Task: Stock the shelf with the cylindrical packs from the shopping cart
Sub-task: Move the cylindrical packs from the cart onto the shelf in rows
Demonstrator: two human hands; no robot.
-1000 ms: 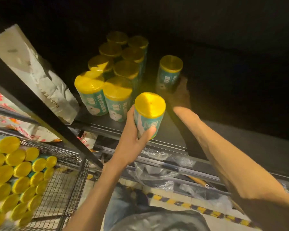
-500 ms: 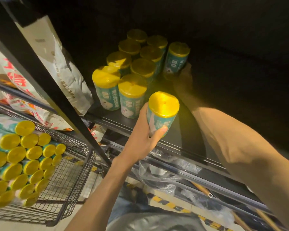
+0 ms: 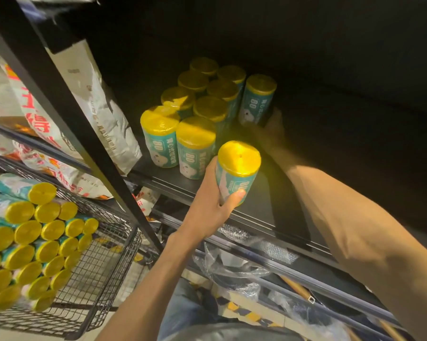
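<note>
While my left hand wraps a yellow-capped pack mid-body above the shelf front edge, my right hand reaches deep to another pack; its fingers are too shadowed to read. The film-wrapped roll looks light, slightly soft and slick, so a mid-height hold suits it. Standing packs crowd the left; the cart holds more.
</note>
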